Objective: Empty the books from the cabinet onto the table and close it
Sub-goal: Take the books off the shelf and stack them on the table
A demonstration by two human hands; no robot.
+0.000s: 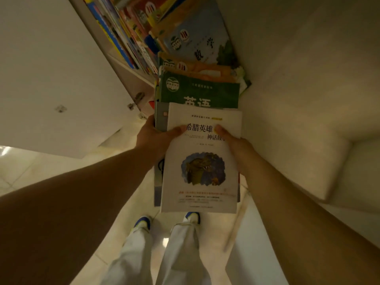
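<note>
A small stack of books is held in front of me, topped by a white book (200, 188) with a dragon picture. My left hand (153, 138) grips the stack's left edge with its thumb on the cover. Gripping the right edge is my right hand (239, 149), thumb also on top. Beyond the stack lies a green book (200, 92) on a pile of several books (197, 42). More books (127, 36) stand upright on a shelf in the cabinet.
The cabinet's white door (51, 79) stands open at the left, its hinge (137, 100) beside the held stack. A white wall or panel (298, 99) runs along the right. Below are a pale tiled floor (205, 233) and my legs and shoes.
</note>
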